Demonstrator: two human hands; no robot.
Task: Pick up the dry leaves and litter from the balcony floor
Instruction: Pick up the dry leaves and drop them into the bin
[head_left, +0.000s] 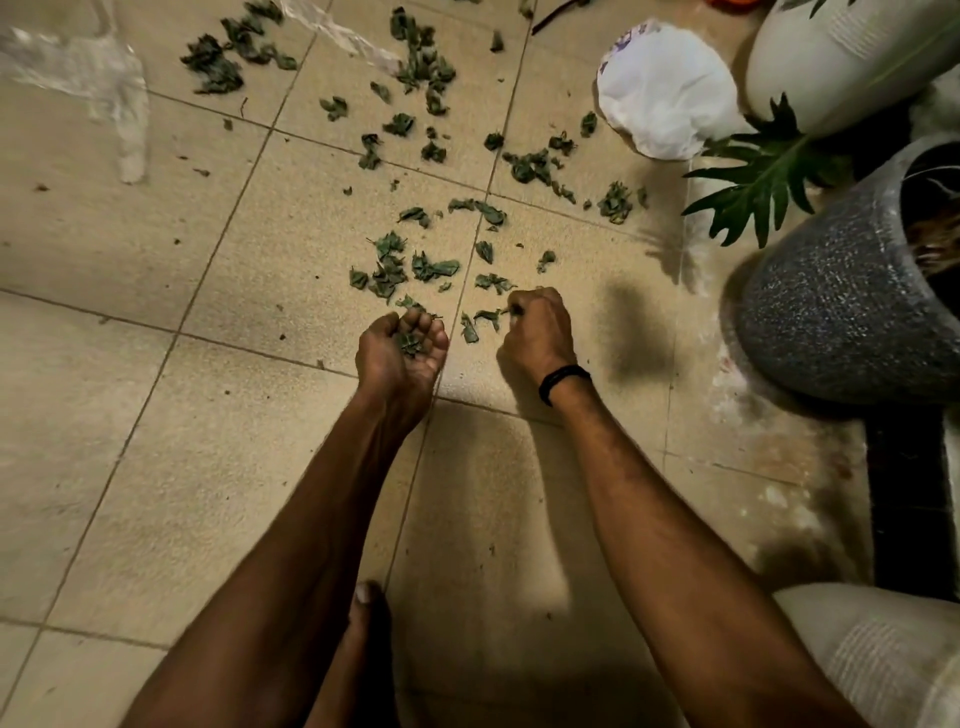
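Okay, left hand cupped palm-up, fingers curled round dry leaves; right hand pinches a leaf on the floor. Scattered leaves lie from 10 to 1 o'clock of the hands.

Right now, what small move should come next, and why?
Probably the right hand should drop the leaf it pinches into the cupped left hand, which already holds a small heap; many more leaves lie on the floor.
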